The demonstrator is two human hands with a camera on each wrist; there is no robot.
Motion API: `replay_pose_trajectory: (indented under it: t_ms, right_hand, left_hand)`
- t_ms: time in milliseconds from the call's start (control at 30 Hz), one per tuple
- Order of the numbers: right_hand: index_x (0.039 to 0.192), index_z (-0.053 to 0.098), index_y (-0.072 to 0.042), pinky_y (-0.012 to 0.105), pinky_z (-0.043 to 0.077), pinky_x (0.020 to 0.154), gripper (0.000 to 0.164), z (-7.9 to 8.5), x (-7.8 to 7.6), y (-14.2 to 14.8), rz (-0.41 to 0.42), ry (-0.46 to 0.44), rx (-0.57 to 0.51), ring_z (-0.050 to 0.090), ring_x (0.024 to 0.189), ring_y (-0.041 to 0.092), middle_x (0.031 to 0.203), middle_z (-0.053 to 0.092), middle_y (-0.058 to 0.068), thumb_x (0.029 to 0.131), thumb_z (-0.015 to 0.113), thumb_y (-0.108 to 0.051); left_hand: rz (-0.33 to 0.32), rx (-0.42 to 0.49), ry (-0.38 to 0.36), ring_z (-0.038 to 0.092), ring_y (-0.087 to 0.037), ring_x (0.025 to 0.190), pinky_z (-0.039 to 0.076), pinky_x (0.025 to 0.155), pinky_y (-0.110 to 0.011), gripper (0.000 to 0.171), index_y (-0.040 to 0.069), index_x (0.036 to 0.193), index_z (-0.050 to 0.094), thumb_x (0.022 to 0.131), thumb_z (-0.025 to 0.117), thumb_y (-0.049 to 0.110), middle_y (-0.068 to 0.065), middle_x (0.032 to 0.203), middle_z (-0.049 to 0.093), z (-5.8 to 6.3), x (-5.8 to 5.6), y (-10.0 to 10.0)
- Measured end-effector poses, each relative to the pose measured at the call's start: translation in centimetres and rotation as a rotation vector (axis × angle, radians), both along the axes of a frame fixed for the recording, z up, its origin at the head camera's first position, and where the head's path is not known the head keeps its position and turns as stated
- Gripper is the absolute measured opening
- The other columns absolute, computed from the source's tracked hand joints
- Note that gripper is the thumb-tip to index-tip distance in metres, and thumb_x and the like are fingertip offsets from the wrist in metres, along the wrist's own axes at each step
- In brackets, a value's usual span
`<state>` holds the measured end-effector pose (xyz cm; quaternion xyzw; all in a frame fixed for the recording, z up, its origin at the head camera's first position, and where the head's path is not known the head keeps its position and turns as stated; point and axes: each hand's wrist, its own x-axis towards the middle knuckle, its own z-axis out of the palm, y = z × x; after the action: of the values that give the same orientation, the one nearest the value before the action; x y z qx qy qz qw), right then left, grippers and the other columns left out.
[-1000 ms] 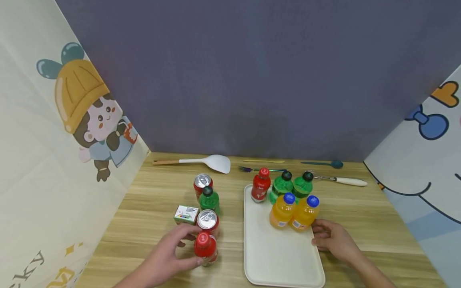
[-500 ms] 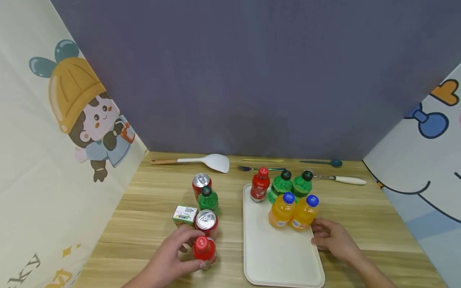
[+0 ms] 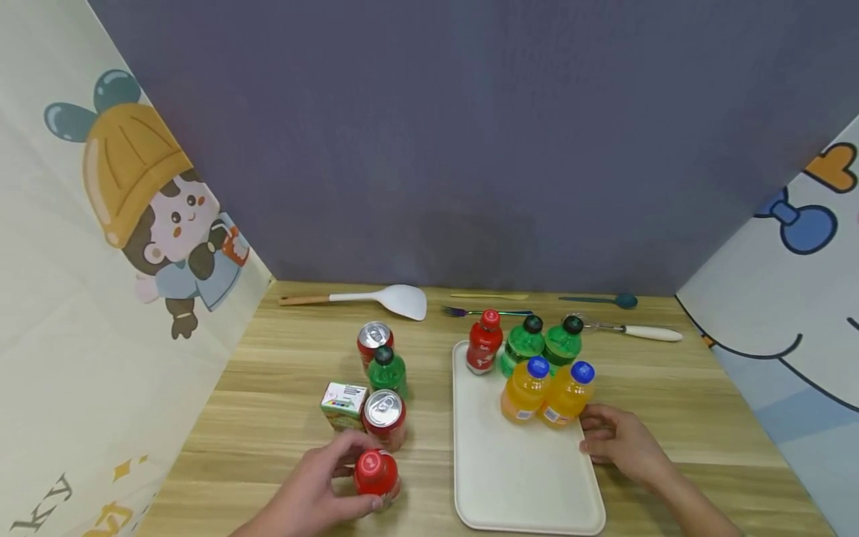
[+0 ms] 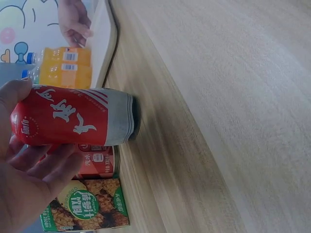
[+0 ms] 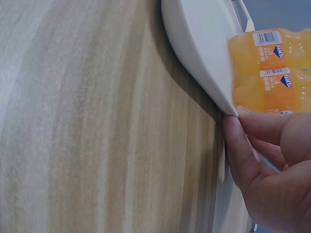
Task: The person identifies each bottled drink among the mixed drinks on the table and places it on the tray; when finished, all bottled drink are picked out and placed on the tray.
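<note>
My left hand (image 3: 315, 477) grips a small red bottle (image 3: 376, 474) near the front of the table, thumb on one side and fingers on the other. In the left wrist view the red bottle (image 4: 73, 116) shows white lettering and a pale lower part. Right behind it stands a red can (image 3: 385, 418), beside a green juice carton (image 3: 344, 403). My right hand (image 3: 624, 444) pinches the right rim of a white tray (image 3: 517, 477) between thumb and finger. On the tray are two orange-drink bottles (image 3: 526, 391), green bottles (image 3: 523, 347) and another red bottle (image 3: 484, 347).
Farther back on the left stand a green bottle (image 3: 388, 371) and another red can (image 3: 374, 339). Along the back wall lie a white spatula (image 3: 403, 301), a fork (image 3: 486, 312), a yellow utensil (image 3: 490, 296), a dark spoon (image 3: 624, 300) and a whisk (image 3: 651, 333).
My left hand has drawn the red bottle a little toward me and left, opening a small gap from the can. My right hand has kept its place on the tray rim.
</note>
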<state>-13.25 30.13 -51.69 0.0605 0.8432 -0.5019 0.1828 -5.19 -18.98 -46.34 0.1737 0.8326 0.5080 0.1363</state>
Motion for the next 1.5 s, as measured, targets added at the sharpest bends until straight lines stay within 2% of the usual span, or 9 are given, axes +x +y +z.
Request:
replay_pose_trajectory:
  t_ms: [133,367,567,767,1000,1200,1400,1500]
  right_hand:
    - [0.143,0.047,0.011,0.036,0.064,0.074,0.068,-0.1,0.1,0.1,-0.004,-0.001,0.003,0.071,0.1,0.026,0.123,0.065,0.024,0.084,0.079,0.003]
    - [0.143,0.047,0.012,0.037,0.064,0.075,0.068,-0.2,0.4,0.0,-0.007,-0.005,-0.013,0.07,0.1,0.027,0.122,0.065,0.025,0.084,0.079,0.003]
    - [0.143,0.047,0.012,0.036,0.064,0.074,0.068,-0.3,0.5,0.0,-0.013,-0.002,-0.026,0.071,0.1,0.027,0.122,0.065,0.024,0.084,0.079,0.003]
    - [0.143,0.046,0.013,0.036,0.064,0.075,0.068,-0.4,0.5,0.2,0.002,0.004,-0.04,0.071,0.1,0.028,0.123,0.065,0.026,0.085,0.079,0.003]
    - [0.143,0.046,0.013,0.036,0.064,0.074,0.067,-0.3,0.3,0.4,0.02,0.024,-0.043,0.071,0.101,0.028,0.124,0.065,0.027,0.085,0.079,0.002]
    - [0.142,0.047,0.013,0.036,0.064,0.073,0.068,-0.3,0.3,0.3,0.023,0.037,-0.053,0.071,0.101,0.029,0.124,0.065,0.028,0.085,0.08,0.001]
    - [0.142,0.045,0.015,0.036,0.064,0.074,0.068,-0.2,0.3,0.5,0.043,0.049,-0.077,0.071,0.101,0.029,0.124,0.064,0.03,0.085,0.079,0.001]
    - [0.142,0.045,0.016,0.036,0.064,0.074,0.068,-0.3,0.3,0.5,0.043,0.051,-0.081,0.071,0.101,0.029,0.123,0.064,0.03,0.085,0.079,0.001]
  left_hand:
    - [-0.009,0.03,-0.021,0.068,-0.014,0.112,0.057,0.092,-0.026,0.052,0.024,0.125,0.059,0.083,0.087,0.033,0.007,0.121,0.069,0.0,0.0,0.1]
    - [0.0,0.018,-0.012,0.065,-0.014,0.112,0.059,0.086,-0.027,0.05,0.031,0.126,0.062,0.083,0.087,0.031,0.006,0.122,0.067,-0.2,0.1,0.3]
    - [0.005,0.032,-0.006,0.066,-0.012,0.11,0.06,0.083,-0.025,0.049,0.03,0.126,0.063,0.083,0.087,0.029,0.006,0.121,0.068,-0.2,0.2,0.3]
    - [-0.004,0.076,0.033,0.067,-0.013,0.106,0.061,0.081,-0.026,0.047,0.023,0.125,0.065,0.084,0.087,0.028,0.004,0.118,0.07,0.3,0.0,0.6]
    - [-0.037,0.108,0.109,0.069,-0.012,0.101,0.063,0.078,-0.03,0.045,0.024,0.123,0.065,0.084,0.087,0.026,0.003,0.118,0.071,2.0,-0.8,1.5]
    - [-0.028,0.085,0.096,0.069,-0.012,0.101,0.062,0.078,-0.029,0.048,0.029,0.125,0.065,0.083,0.088,0.03,0.007,0.118,0.071,4.0,-1.7,2.3]
    - [-0.051,0.131,0.176,0.07,-0.013,0.098,0.063,0.078,-0.031,0.048,0.028,0.123,0.066,0.081,0.089,0.023,0.007,0.113,0.072,5.6,-3.0,3.5]
    - [-0.066,0.145,0.157,0.071,-0.014,0.097,0.063,0.078,-0.031,0.047,0.026,0.122,0.066,0.082,0.089,0.021,0.006,0.111,0.072,6.5,-3.8,4.1]
